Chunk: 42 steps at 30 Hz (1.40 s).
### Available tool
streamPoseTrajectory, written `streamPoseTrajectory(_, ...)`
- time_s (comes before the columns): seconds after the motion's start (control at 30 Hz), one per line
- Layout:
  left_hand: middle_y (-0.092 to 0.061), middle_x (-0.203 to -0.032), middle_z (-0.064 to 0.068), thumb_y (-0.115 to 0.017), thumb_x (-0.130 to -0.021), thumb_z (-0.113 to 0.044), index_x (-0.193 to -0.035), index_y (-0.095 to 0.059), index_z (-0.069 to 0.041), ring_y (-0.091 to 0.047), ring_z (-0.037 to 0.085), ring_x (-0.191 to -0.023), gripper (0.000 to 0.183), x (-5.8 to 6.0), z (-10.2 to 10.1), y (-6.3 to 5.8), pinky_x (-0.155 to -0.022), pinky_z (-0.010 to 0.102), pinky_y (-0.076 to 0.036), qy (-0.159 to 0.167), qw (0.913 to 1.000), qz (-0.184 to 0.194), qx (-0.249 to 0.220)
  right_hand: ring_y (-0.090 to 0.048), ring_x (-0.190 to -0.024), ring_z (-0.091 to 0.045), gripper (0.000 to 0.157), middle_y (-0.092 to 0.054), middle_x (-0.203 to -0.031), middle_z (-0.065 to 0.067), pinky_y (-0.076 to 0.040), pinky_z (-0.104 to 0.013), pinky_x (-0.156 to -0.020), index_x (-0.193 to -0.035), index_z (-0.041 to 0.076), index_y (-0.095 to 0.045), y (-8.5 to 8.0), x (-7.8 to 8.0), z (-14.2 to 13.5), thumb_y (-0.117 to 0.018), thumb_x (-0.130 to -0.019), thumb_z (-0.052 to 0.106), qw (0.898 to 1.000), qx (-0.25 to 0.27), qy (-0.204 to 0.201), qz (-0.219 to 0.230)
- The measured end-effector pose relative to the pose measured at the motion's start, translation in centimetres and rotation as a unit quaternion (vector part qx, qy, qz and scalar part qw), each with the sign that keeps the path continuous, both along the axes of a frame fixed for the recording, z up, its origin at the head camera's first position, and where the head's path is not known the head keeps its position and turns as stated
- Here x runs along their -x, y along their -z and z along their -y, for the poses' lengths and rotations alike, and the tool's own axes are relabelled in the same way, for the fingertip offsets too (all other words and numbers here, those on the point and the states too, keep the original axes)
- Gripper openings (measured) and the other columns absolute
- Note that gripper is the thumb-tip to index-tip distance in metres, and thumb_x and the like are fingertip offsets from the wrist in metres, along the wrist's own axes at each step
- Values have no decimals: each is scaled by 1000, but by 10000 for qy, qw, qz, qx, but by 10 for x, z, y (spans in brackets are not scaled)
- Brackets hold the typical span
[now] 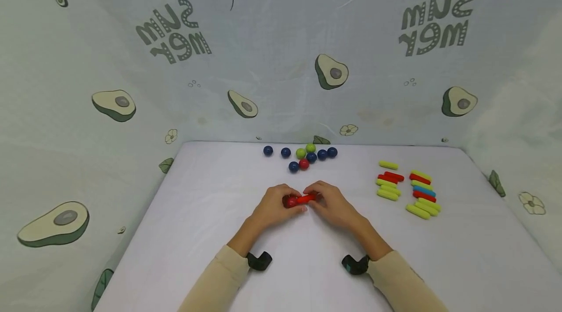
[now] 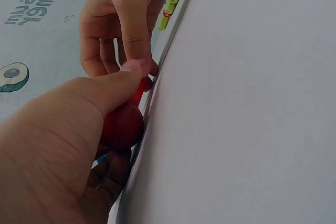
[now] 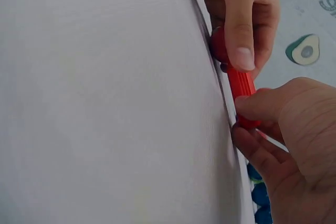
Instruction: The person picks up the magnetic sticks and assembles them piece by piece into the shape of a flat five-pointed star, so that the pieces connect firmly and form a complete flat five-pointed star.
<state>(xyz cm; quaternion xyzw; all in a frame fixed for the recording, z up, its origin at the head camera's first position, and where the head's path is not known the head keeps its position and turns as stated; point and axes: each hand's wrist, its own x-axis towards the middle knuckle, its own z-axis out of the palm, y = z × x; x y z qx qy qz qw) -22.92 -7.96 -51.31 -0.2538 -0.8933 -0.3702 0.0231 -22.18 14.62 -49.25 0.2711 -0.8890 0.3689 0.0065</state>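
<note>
My left hand [image 1: 275,205] holds a red ball [image 1: 291,201] between thumb and fingers. In the left wrist view the same red ball [image 2: 123,126] shows below the thumb. Opposite it, my right hand [image 1: 332,205] pinches a ridged red rod [image 1: 306,198] near its right end. The red rod [image 3: 241,86] points toward the ball in the right wrist view, and its far end lies by the left thumb. Whether rod and ball are joined is hidden by the left fingers. Both hands are close together, low over the white table [image 1: 210,195].
Behind the hands lie several blue balls [image 1: 322,155], two green balls [image 1: 311,148] and another red ball [image 1: 304,164]. To the right are two groups of short rods: yellow-green rods [image 1: 387,195], red rods [image 1: 424,197] and one blue rod [image 1: 424,191]. A printed cloth hangs behind the table.
</note>
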Motion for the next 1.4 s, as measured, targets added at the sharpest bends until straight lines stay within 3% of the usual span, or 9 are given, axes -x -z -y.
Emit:
streamPoseTrajectory(0.2,-72,-96,-3,-79,-91,-33,-108,-79,-14,-61,8,-86,25,3,-1,2,-78,21,-50,-139,9998,-95,104,-67,-99,-19,32,-69,-114,-4,-58,-39,-92,-122,8,-68,-3,11,2,-70,-91,-2,9998,-53,67,162)
streamPoseTrajectory(0.37,-71,-93,-4,-78,-90,-29,-104,-77,-13,-59,7,-83,21,0,3,1,-76,21,-51,-324,9994,47,78,-65,-102,-23,33,-68,-114,-10,-57,-44,-95,-125,5,-67,-6,33,4,-63,-93,-4,9981,-160,522,293)
streamPoseTrajectory(0.5,-69,-90,-6,-77,-90,-27,-103,-74,-14,-59,6,-81,19,-1,5,3,-74,21,-52,-256,9993,247,-73,-64,-101,-26,42,-67,-115,-14,-57,-44,-95,-137,5,-60,-9,54,10,-64,-95,1,9965,-203,783,226)
streamPoseTrajectory(0.63,-68,-89,-9,-76,-91,-25,-107,-74,-16,-59,5,-81,19,-1,6,4,-74,20,-52,-120,9992,340,-154,-60,-92,-24,54,-63,-104,-13,-54,-39,-84,-148,7,-52,-11,72,15,-65,-95,5,9956,-379,832,179)
streamPoseTrajectory(0.8,-69,-90,-10,-76,-90,-24,-109,-76,-18,-59,4,-83,20,-2,7,3,-77,21,-51,11,9987,428,-288,-52,-84,-22,52,-57,-93,-9,-43,-33,-71,-146,9,-54,-9,82,17,-67,-96,14,9912,-800,1003,322)
streamPoseTrajectory(1.07,-69,-90,-10,-78,-90,-25,-109,-78,-18,-59,5,-81,20,0,11,4,-74,21,-52,-39,9983,434,-375,-58,-91,-24,38,-64,-110,-13,-50,-34,-78,-129,7,-62,-6,73,10,-73,-95,20,9897,-471,1251,506)
streamPoseTrajectory(1.4,-68,-87,-10,-78,-91,-28,-108,-78,-20,-58,6,-78,20,-1,9,6,-70,21,-51,-73,9980,444,-437,-64,-102,-26,36,-70,-115,-12,-57,-43,-92,-127,8,-64,-9,35,-18,-73,-93,15,9887,-361,1128,922)
